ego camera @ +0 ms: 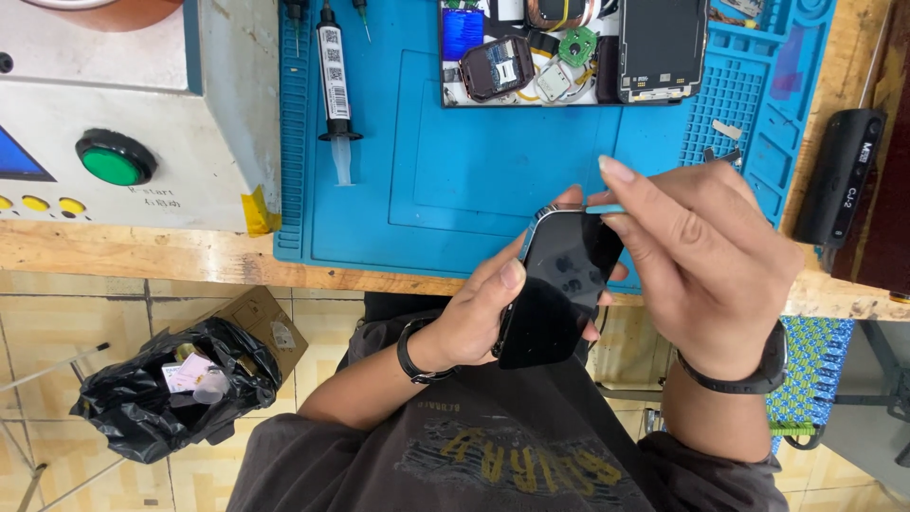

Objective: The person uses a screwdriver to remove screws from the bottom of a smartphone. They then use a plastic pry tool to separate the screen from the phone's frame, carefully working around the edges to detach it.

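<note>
Phone: a dark phone [559, 289] is held nearest the camera, in the air just off the front edge of the workbench [142, 251], glass side up and tilted.
Left hand: the left hand [479, 318] is wrapped around the phone's left side, thumb laid over the glass, fingers hidden behind; a firm grasp.
Right hand: the right hand [706, 256] is closed in a pinch on a thin light-blue tool [607, 209], forefinger stretched along it.
Tool tip: the tip is set against the phone's top edge, at the seam between glass and frame; whether it has entered the seam cannot be told.
Step in hand: judged to be prying at the top edge of the phone, with the glass not yet seen lifted.
Next move: a shallow, steady push along the seam appears to be called for, with the phone kept clamped by the left hand so that it is not twisted.
Mat: a blue work mat [474, 161] is spread over the bench behind the hands.
Far edge of mat: an opened device with loose parts [569, 47] is laid there.
Left part of mat: a syringe with a black body [334, 85] is laid pointing toward the front edge.
Left end of bench: a grey machine with a green button [114, 161] is placed there.
Right end of bench: a black cylinder [842, 175] is laid.
Floor: a black rubbish bag [171, 384] is seen below the bench, left of the person.
</note>
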